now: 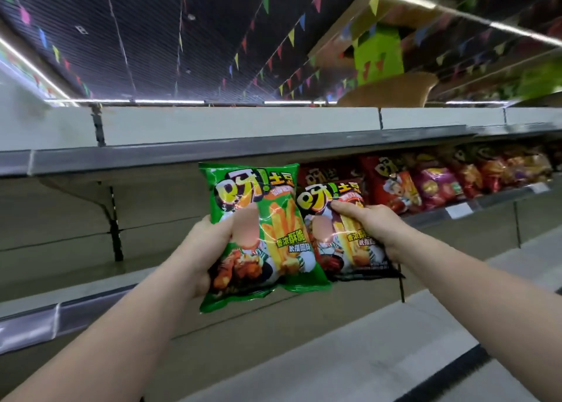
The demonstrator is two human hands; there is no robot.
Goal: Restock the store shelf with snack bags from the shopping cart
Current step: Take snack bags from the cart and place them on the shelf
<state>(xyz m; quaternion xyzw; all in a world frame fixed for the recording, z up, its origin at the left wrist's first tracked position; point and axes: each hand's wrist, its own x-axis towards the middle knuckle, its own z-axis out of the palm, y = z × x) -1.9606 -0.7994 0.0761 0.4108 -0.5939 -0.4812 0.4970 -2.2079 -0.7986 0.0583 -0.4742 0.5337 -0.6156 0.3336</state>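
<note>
The left hand [200, 249] grips a green snack bag [261, 234] by its left edge, with the thumb on the front and the other fingers behind it. The right hand [369, 228] grips a dark red snack bag [337, 234] at its right side, fingers curled over the front. Both bags are held upright in the air in front of the shelves, side by side, and the right edge of the green bag lies over the left edge of the dark red one.

Behind the hands is a grey metal store shelf [213, 155] with a dark front edge, carried by a bracket [103, 201] on a slotted post. Under this shelf, at the left, the back panel [60, 219] is bare. At the right, on the next shelf down, a row of snack bags [425, 182] stands along the front edge: red ones nearest to the hands, then purple and orange ones toward the right end. White price labels [459, 210] sit on that front edge. A lower shelf [91, 307] with a clear plastic strip on its front edge runs across the lower left.

Above, the ceiling [152, 36] is dark, with strings of small coloured flags [292, 36] and long white light strips [170, 101]. On top of the shelving at the right are a brown cardboard box [392, 91] and something bright green, which is blurred.
</note>
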